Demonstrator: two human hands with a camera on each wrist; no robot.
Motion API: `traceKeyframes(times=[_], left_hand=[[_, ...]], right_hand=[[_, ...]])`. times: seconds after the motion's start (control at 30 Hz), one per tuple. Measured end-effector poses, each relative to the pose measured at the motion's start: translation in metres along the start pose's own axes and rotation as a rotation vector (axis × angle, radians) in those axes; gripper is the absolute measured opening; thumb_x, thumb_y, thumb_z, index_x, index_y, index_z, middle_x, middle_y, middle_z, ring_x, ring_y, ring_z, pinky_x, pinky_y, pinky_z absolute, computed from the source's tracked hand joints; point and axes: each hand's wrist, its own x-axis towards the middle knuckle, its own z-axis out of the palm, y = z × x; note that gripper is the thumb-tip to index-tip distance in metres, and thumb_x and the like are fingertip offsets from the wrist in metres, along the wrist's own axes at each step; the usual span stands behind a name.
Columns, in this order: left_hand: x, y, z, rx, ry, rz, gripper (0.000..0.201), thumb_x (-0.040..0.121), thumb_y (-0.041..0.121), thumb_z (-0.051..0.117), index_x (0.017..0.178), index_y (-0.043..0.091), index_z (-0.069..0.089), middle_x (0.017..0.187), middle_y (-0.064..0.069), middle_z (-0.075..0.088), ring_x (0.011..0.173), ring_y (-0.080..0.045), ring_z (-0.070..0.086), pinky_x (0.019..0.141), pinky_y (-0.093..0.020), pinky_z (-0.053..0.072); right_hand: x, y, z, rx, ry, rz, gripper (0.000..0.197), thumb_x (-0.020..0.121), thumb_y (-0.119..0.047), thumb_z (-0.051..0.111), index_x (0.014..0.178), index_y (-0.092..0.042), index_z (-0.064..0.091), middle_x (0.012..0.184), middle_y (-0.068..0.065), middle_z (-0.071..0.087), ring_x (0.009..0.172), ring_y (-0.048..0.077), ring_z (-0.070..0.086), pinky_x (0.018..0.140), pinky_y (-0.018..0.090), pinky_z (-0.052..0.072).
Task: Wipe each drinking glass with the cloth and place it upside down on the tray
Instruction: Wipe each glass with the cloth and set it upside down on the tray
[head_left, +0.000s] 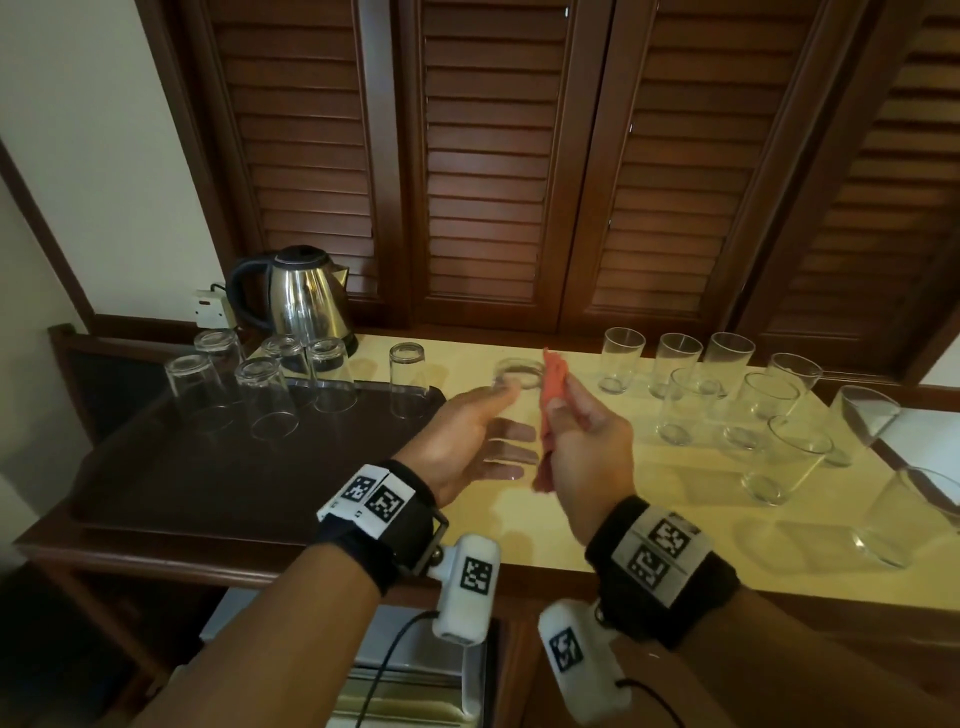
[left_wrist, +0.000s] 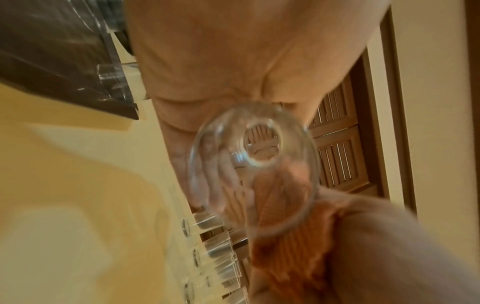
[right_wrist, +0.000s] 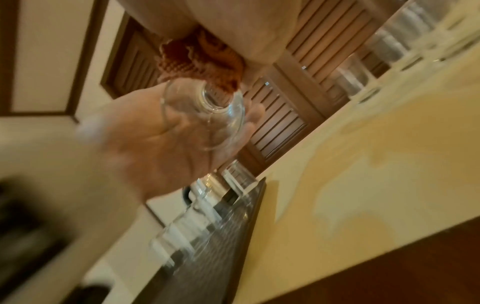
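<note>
My left hand (head_left: 511, 422) grips a clear drinking glass (head_left: 519, 375) above the yellow counter, just right of the tray; thumb on top, fingers showing through the glass wall. My right hand (head_left: 566, 400) pinches an orange cloth (head_left: 551, 395) against the glass's right side. In the left wrist view the glass (left_wrist: 254, 164) faces the camera mouth-first, with the cloth (left_wrist: 293, 246) below it. The right wrist view shows the glass (right_wrist: 205, 115) in the left palm and the cloth (right_wrist: 200, 57) at its far end. The dark brown tray (head_left: 234, 467) carries several upside-down glasses (head_left: 265, 395).
Several upright glasses (head_left: 727, 405) stand on the yellow counter (head_left: 649, 530) to the right, some near its right edge. A steel kettle (head_left: 306, 296) sits behind the tray beside a wall socket (head_left: 210, 309). Louvred wooden doors (head_left: 493, 156) close off the back.
</note>
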Motion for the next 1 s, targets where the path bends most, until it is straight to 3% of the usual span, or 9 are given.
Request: traceKeyframes(times=[0.07, 0.17, 0.3, 0.43, 0.6, 0.67, 0.77, 0.9, 1.0], left_hand=[[0.003, -0.006, -0.002, 0.041, 0.019, 0.059, 0.046, 0.096, 0.055, 0.068, 0.124, 0.02, 0.066, 0.112, -0.014, 0.072, 0.091, -0.031, 0.071, 0.078, -0.039, 0.057], [0.004, -0.007, 0.003, 0.045, 0.089, 0.076, 0.056, 0.089, 0.073, 0.062, 0.124, 0.03, 0.068, 0.121, -0.014, 0.071, 0.1, -0.036, 0.072, 0.086, -0.044, 0.06], [0.001, -0.011, 0.01, 0.053, 0.026, 0.052, 0.041, 0.102, 0.048, 0.062, 0.13, 0.018, 0.062, 0.113, -0.014, 0.069, 0.085, -0.029, 0.07, 0.072, -0.037, 0.057], [0.003, -0.01, 0.012, -0.056, 0.114, 0.078, 0.049, 0.099, 0.064, 0.057, 0.129, 0.026, 0.064, 0.122, -0.014, 0.07, 0.102, -0.032, 0.072, 0.088, -0.046, 0.061], [0.001, -0.017, 0.01, 0.009, 0.073, 0.124, 0.064, 0.09, 0.05, 0.078, 0.137, 0.011, 0.061, 0.109, -0.012, 0.072, 0.084, -0.027, 0.072, 0.071, -0.038, 0.059], [-0.001, -0.018, 0.01, 0.039, 0.122, 0.191, 0.079, 0.079, 0.05, 0.088, 0.135, 0.004, 0.06, 0.11, -0.01, 0.075, 0.085, -0.027, 0.074, 0.078, -0.044, 0.06], [-0.004, -0.019, 0.0, 0.28, 0.219, 0.308, 0.056, 0.078, 0.033, 0.093, 0.121, 0.012, 0.065, 0.107, -0.005, 0.073, 0.084, -0.019, 0.071, 0.078, -0.039, 0.058], [-0.006, -0.028, -0.018, 0.677, 0.357, 0.493, 0.057, 0.074, 0.037, 0.095, 0.121, 0.024, 0.067, 0.105, 0.007, 0.071, 0.089, -0.012, 0.069, 0.079, -0.04, 0.061], [-0.01, -0.033, -0.009, 0.771, 0.364, 0.552, 0.06, 0.076, 0.038, 0.093, 0.127, 0.026, 0.065, 0.108, 0.01, 0.071, 0.093, -0.008, 0.066, 0.081, -0.037, 0.059]], right_hand=[[0.0, -0.002, 0.0, 0.007, 0.026, 0.015, 0.042, 0.107, -0.02, 0.047, 0.145, -0.038, 0.049, 0.089, 0.0, 0.063, 0.074, 0.016, 0.06, 0.065, 0.029, 0.052], [-0.022, -0.003, 0.006, -0.063, -0.101, -0.05, 0.045, 0.108, -0.019, 0.045, 0.148, -0.039, 0.039, 0.079, 0.008, 0.067, 0.047, 0.015, 0.057, 0.044, 0.026, 0.05], [0.002, -0.003, -0.005, -0.047, 0.047, 0.012, 0.04, 0.107, -0.022, 0.047, 0.144, -0.036, 0.052, 0.105, -0.002, 0.07, 0.084, 0.013, 0.067, 0.077, 0.032, 0.059], [-0.017, -0.011, -0.001, -0.077, -0.113, -0.081, 0.044, 0.108, -0.02, 0.045, 0.139, -0.05, 0.037, 0.075, 0.006, 0.067, 0.046, 0.016, 0.055, 0.043, 0.027, 0.05], [0.006, -0.01, -0.008, -0.093, 0.005, -0.05, 0.037, 0.107, -0.021, 0.047, 0.136, -0.04, 0.058, 0.074, -0.018, 0.063, 0.061, 0.002, 0.056, 0.057, 0.022, 0.047], [0.011, -0.023, -0.012, -0.221, -0.116, -0.116, 0.038, 0.107, -0.02, 0.047, 0.138, -0.039, 0.056, 0.076, -0.014, 0.065, 0.057, 0.002, 0.056, 0.052, 0.021, 0.046], [0.022, -0.042, -0.024, -0.435, -0.292, -0.19, 0.038, 0.107, -0.015, 0.046, 0.14, -0.032, 0.057, 0.071, -0.005, 0.065, 0.044, 0.008, 0.053, 0.042, 0.022, 0.045], [0.014, -0.042, -0.029, -0.743, -0.405, -0.512, 0.036, 0.104, -0.008, 0.05, 0.136, -0.02, 0.063, 0.12, -0.006, 0.064, 0.081, -0.004, 0.055, 0.074, 0.006, 0.044], [0.021, -0.035, -0.028, -0.787, -0.372, -0.56, 0.036, 0.102, -0.004, 0.051, 0.134, -0.015, 0.064, 0.125, -0.001, 0.061, 0.094, 0.005, 0.051, 0.086, 0.025, 0.049]])
